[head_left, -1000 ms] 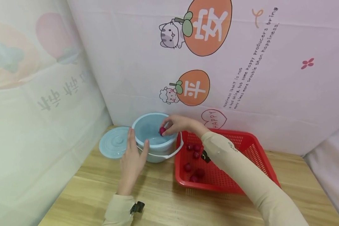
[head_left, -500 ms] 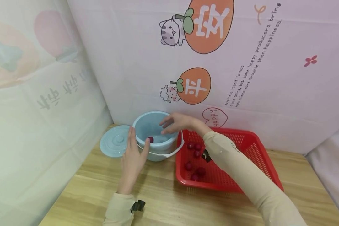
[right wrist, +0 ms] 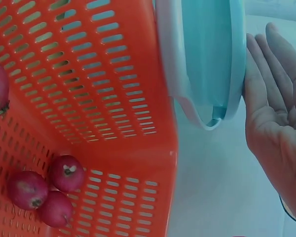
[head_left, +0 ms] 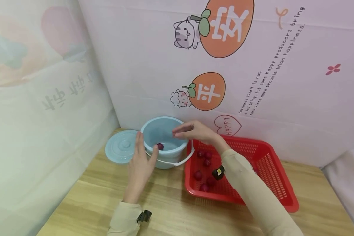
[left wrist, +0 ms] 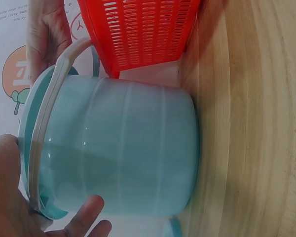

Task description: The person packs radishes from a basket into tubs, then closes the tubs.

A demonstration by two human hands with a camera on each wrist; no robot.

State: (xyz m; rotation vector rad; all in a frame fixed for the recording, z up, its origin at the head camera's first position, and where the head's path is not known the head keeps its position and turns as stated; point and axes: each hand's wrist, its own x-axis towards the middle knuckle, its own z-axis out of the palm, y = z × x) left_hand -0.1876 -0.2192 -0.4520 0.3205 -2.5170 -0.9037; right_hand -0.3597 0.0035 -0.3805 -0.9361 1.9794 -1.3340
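A light blue bucket (head_left: 172, 157) with a white handle stands upright on the table. One red radish (head_left: 160, 146) shows inside it near the bottom. My left hand (head_left: 140, 167) rests against the bucket's left side at the rim, fingers straight and thumb spread apart. Over the right part of the rim is my right hand (head_left: 199, 131), its fingers extended and nothing between them; the right wrist view shows this hand (right wrist: 278, 106) beside the rim. Several radishes (head_left: 207, 162) lie in the red plastic basket (head_left: 283, 177) to the right.
Left of the bucket lies a round light blue lid (head_left: 121, 147) on the wooden table (head_left: 165, 203). A printed white cloth (head_left: 141, 65) hangs as a wall just behind the bucket and basket. The basket's edge stands close beside the bucket.
My right hand has let go of a radish, which dropped into the bucket. That hand then moved a little right toward the rim. The left hand has stayed against the bucket.
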